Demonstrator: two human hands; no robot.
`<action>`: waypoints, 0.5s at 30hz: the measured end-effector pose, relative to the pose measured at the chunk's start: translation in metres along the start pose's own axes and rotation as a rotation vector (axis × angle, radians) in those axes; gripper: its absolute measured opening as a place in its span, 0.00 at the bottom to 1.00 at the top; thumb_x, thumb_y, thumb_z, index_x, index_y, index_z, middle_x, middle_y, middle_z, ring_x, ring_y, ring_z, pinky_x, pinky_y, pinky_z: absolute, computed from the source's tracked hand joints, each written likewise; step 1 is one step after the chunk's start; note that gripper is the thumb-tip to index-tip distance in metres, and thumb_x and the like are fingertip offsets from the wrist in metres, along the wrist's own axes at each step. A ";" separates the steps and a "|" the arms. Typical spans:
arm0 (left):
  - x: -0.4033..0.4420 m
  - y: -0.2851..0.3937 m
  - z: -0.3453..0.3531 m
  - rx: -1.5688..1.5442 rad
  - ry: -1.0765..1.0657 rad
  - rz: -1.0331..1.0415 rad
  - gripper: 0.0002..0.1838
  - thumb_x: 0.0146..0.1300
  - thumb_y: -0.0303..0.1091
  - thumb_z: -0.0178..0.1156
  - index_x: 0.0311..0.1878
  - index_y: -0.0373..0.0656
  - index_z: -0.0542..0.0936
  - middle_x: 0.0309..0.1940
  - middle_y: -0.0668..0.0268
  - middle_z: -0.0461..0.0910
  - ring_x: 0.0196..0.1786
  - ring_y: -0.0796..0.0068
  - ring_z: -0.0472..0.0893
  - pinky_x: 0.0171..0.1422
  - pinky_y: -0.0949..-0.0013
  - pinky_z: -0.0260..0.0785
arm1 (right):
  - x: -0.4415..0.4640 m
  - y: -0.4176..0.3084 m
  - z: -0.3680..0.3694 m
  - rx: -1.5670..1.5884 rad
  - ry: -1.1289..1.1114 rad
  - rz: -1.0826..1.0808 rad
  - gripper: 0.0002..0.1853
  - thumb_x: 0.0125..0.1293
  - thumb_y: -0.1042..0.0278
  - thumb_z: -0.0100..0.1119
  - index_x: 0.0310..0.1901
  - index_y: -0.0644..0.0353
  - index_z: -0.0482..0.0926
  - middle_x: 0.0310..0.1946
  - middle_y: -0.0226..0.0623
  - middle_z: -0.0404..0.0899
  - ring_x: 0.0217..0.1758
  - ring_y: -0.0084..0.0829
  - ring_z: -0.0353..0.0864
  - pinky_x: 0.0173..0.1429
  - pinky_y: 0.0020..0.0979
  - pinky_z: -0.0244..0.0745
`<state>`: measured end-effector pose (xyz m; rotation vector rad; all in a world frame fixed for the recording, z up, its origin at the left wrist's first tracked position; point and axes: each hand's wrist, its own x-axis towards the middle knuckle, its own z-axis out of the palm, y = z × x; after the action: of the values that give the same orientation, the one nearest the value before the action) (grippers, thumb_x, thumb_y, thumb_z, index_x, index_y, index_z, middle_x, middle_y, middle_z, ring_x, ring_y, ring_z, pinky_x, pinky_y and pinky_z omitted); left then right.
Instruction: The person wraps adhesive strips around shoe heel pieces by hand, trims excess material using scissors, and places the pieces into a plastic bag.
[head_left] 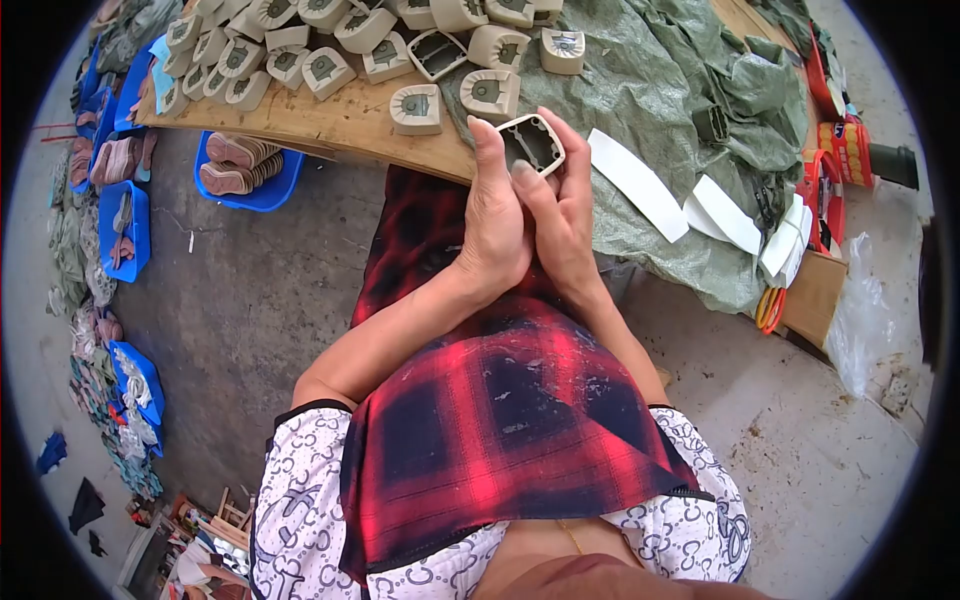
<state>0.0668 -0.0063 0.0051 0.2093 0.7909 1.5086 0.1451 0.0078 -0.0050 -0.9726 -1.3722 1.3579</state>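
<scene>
Both hands are raised together at the table's front edge, closed round one beige-rimmed shoe heel [540, 132] with a dark hollow inside. My left hand [495, 225] grips its left side, thumb pointing up. My right hand [568, 205] wraps its right side, with the thumb across the near rim. The fingers beneath the heel are hidden. Just beyond them, a beige covered heel [490, 93] with pleated edges lies on the table, and another heel [416, 108] sits to its left.
Several more heels [240, 58] crowd the wooden table [340, 125]. A green tarp [640, 80] covers its right part, with white strips [640, 185] and orange-handled scissors [770, 310] near the edge. Blue bins [262, 195] with shoe parts stand on the floor at left.
</scene>
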 end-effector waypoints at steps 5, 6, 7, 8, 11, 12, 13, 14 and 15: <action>-0.002 0.024 -0.037 0.293 -0.331 -0.224 0.34 0.72 0.67 0.40 0.51 0.44 0.76 0.30 0.72 0.78 0.34 0.83 0.77 0.37 0.77 0.68 | 0.013 -0.015 -0.033 0.286 -0.187 0.329 0.24 0.67 0.65 0.63 0.62 0.62 0.68 0.50 0.38 0.76 0.49 0.25 0.77 0.54 0.29 0.74; -0.003 0.030 -0.038 0.321 -0.355 -0.341 0.32 0.73 0.65 0.41 0.53 0.43 0.76 0.33 0.70 0.80 0.37 0.81 0.79 0.40 0.75 0.70 | 0.009 -0.022 -0.036 0.231 -0.276 0.232 0.31 0.62 0.65 0.67 0.64 0.62 0.67 0.55 0.39 0.73 0.55 0.28 0.76 0.59 0.30 0.71; -0.005 0.040 -0.037 0.346 -0.375 -0.456 0.31 0.74 0.62 0.43 0.55 0.41 0.75 0.37 0.68 0.82 0.40 0.78 0.82 0.43 0.74 0.73 | 0.005 -0.031 -0.039 0.180 -0.368 0.135 0.37 0.56 0.65 0.72 0.66 0.62 0.66 0.61 0.40 0.71 0.60 0.32 0.74 0.65 0.32 0.69; -0.006 0.054 -0.035 0.427 -0.395 -0.610 0.29 0.75 0.57 0.45 0.59 0.38 0.74 0.46 0.63 0.82 0.49 0.74 0.82 0.49 0.71 0.75 | 0.004 -0.035 -0.052 0.006 -0.617 0.174 0.47 0.46 0.66 0.78 0.69 0.61 0.64 0.70 0.40 0.63 0.69 0.36 0.68 0.72 0.35 0.60; -0.007 0.060 -0.040 0.662 -0.591 -0.557 0.39 0.71 0.65 0.44 0.65 0.35 0.70 0.55 0.58 0.78 0.56 0.72 0.79 0.56 0.68 0.74 | -0.012 -0.023 -0.040 -0.302 -0.616 -0.110 0.44 0.47 0.65 0.78 0.67 0.61 0.66 0.62 0.42 0.73 0.62 0.41 0.76 0.66 0.38 0.69; -0.007 0.059 -0.044 0.449 -0.563 -0.604 0.42 0.70 0.68 0.42 0.66 0.35 0.69 0.56 0.57 0.78 0.57 0.71 0.79 0.57 0.67 0.73 | -0.014 -0.021 -0.038 -0.306 -0.573 -0.097 0.46 0.47 0.66 0.79 0.67 0.62 0.65 0.63 0.43 0.73 0.63 0.40 0.75 0.67 0.37 0.68; -0.008 0.055 -0.051 0.238 -0.540 -0.647 0.45 0.68 0.71 0.40 0.67 0.34 0.68 0.57 0.57 0.77 0.58 0.70 0.79 0.58 0.67 0.73 | -0.015 -0.020 -0.039 -0.315 -0.523 -0.085 0.47 0.46 0.67 0.79 0.68 0.63 0.63 0.63 0.44 0.73 0.64 0.38 0.74 0.68 0.36 0.67; -0.007 0.051 -0.056 0.028 -0.517 -0.689 0.48 0.67 0.74 0.38 0.68 0.34 0.67 0.58 0.57 0.77 0.59 0.69 0.78 0.59 0.66 0.73 | -0.016 -0.019 -0.040 -0.325 -0.467 -0.074 0.48 0.46 0.69 0.79 0.69 0.64 0.62 0.63 0.45 0.72 0.65 0.37 0.73 0.69 0.35 0.67; -0.009 0.048 -0.057 -0.085 -0.505 -0.702 0.52 0.65 0.77 0.31 0.69 0.33 0.65 0.61 0.56 0.75 0.62 0.67 0.77 0.61 0.66 0.72 | -0.016 -0.017 -0.042 -0.360 -0.442 -0.093 0.47 0.47 0.69 0.79 0.68 0.64 0.62 0.63 0.45 0.73 0.64 0.37 0.74 0.68 0.35 0.68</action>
<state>-0.0041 -0.0297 -0.0058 0.2082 0.3308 0.7691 0.1913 0.0014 0.0077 -0.8500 -2.0228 1.3300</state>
